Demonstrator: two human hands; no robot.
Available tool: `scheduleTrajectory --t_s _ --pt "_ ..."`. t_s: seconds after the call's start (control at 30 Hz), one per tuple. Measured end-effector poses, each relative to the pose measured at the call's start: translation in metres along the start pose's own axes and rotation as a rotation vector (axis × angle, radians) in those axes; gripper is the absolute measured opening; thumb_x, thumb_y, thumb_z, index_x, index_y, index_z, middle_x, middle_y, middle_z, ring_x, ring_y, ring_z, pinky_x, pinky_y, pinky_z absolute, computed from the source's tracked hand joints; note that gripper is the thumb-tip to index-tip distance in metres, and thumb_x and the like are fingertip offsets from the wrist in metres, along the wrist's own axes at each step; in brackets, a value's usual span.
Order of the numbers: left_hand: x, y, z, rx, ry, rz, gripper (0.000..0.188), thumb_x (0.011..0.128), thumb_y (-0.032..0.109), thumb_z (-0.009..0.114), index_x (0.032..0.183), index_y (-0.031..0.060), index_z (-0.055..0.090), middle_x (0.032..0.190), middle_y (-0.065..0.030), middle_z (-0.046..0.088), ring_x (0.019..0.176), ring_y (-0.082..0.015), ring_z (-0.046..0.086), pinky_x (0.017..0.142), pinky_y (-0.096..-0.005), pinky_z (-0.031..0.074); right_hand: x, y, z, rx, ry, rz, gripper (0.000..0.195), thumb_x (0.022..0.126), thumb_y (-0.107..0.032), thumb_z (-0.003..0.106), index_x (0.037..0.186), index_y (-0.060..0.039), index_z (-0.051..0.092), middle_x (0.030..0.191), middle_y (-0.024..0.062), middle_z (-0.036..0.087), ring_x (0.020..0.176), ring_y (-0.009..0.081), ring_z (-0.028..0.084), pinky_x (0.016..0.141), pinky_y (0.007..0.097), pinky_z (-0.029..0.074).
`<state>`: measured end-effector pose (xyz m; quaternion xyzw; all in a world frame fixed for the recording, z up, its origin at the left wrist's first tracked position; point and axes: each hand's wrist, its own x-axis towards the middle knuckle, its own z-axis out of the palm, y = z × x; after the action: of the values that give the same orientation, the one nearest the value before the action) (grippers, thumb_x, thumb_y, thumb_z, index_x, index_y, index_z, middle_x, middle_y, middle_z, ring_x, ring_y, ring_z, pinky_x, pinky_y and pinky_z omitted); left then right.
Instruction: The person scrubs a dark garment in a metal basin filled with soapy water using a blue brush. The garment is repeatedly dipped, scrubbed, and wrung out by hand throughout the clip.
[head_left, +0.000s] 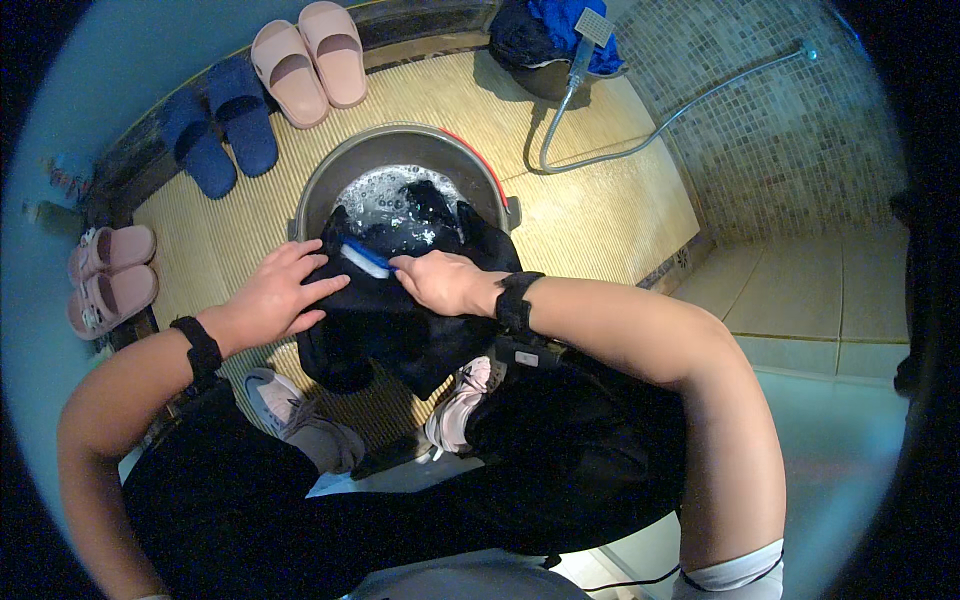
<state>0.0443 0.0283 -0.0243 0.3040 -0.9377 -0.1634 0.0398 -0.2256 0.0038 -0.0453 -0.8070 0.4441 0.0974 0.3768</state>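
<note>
A grey bucket (315, 176) of sudsy water (375, 184) stands before me, and a black garment (382, 322) is draped over its near rim, partly in the water. My right hand (442, 281) grips a blue scrub brush with white bristles (365, 259), which lies against the black cloth. To the left, my left hand (289, 289) has its fingers spread at the cloth's left edge and holds nothing. Whether its fingertips press on the cloth is hard to tell.
Pink slippers (311, 64), blue slippers (229, 127) and decorated pink slippers (112, 277) line the left and far edges. At the far right, a shower head (595, 28) with a metal hose (622, 156) rests by a container of blue and black cloth (551, 34). A tiled wall (750, 127) stands right.
</note>
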Motion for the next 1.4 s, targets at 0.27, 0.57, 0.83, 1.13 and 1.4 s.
scheduleTrajectory --t_s 0.27,0.57,0.83,1.13,1.4 --pt "-0.003 0.000 0.002 -0.009 0.006 -0.011 0.058 0.074 0.019 0.072 0.128 0.0165 0.055 0.125 -0.0180 0.053 0.127 -0.0371 0.042 0.106 -0.0510 0.033 0.010 -0.019 -0.008 -0.059 0.061 -0.043 0.027 0.089 -0.019 0.046 0.098 -0.0034 0.066 0.093 0.0206 0.068 0.091 0.0347 0.066 0.079 0.0459 0.053" --pt "0.003 0.000 0.002 -0.037 0.016 0.007 0.059 0.072 0.018 0.073 0.128 0.0162 0.055 0.125 -0.0179 0.053 0.126 -0.0377 0.042 0.106 -0.0510 0.033 0.013 0.008 -0.033 -0.415 -0.229 0.159 0.028 0.089 -0.022 0.053 0.112 -0.0134 0.066 0.104 0.0131 0.069 0.097 0.0321 0.066 0.083 0.0422 0.052" --pt "0.000 -0.001 -0.001 -0.024 -0.011 0.003 0.057 0.073 0.019 0.072 0.128 0.0163 0.055 0.125 -0.0180 0.052 0.126 -0.0375 0.042 0.106 -0.0517 0.033 0.011 0.001 -0.025 -0.561 -0.140 0.119 0.021 0.081 -0.014 0.061 0.098 -0.0081 0.072 0.099 0.0126 0.071 0.095 0.0263 0.068 0.080 0.0364 0.054" --pt "-0.004 -0.002 0.001 0.000 0.016 0.005 0.056 0.074 0.020 0.072 0.128 0.0163 0.055 0.125 -0.0179 0.053 0.126 -0.0374 0.042 0.105 -0.0509 0.034 -0.002 -0.019 -0.003 -0.023 0.045 -0.096 0.035 0.094 -0.027 0.039 0.109 -0.0024 0.058 0.088 0.0233 0.067 0.085 0.0407 0.064 0.079 0.0477 0.051" --pt "0.002 0.000 0.002 -0.005 0.022 0.014 0.056 0.074 0.020 0.072 0.128 0.0165 0.056 0.124 -0.0181 0.053 0.126 -0.0371 0.042 0.106 -0.0508 0.034 0.001 0.013 -0.024 -0.400 -0.060 0.027 0.025 0.090 -0.022 0.049 0.106 -0.0095 0.064 0.089 0.0166 0.068 0.083 0.0352 0.067 0.072 0.0452 0.054"
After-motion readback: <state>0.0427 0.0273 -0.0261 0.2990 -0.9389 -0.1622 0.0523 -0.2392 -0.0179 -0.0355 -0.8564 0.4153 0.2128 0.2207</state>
